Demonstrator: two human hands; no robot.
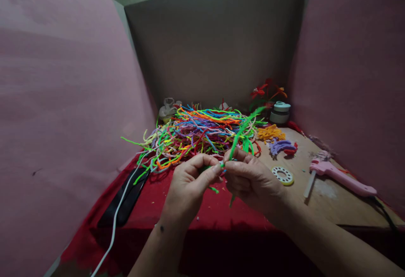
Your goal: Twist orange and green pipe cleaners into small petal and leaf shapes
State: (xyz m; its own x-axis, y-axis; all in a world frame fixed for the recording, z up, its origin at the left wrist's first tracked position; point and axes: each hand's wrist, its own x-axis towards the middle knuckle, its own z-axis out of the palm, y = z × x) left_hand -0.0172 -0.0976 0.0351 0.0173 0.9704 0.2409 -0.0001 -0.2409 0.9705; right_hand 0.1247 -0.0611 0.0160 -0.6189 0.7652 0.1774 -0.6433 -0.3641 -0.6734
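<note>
My left hand (190, 180) and my right hand (249, 180) meet above the red cloth (190, 209), both pinching a green pipe cleaner (240, 131). Its long end rises up and to the right from my fingers, and short green bits stick out below them. Just behind my hands lies a big tangled heap of coloured pipe cleaners (199, 133).
A pink glue gun (341, 178) lies on the wooden board at the right, with a tape ring (283, 175) beside it. Orange and purple cut pieces (275, 140), a small jar (280, 112) and red flowers (265, 91) sit farther back. A black object with a white cable (126, 197) lies left. Pink panels wall both sides.
</note>
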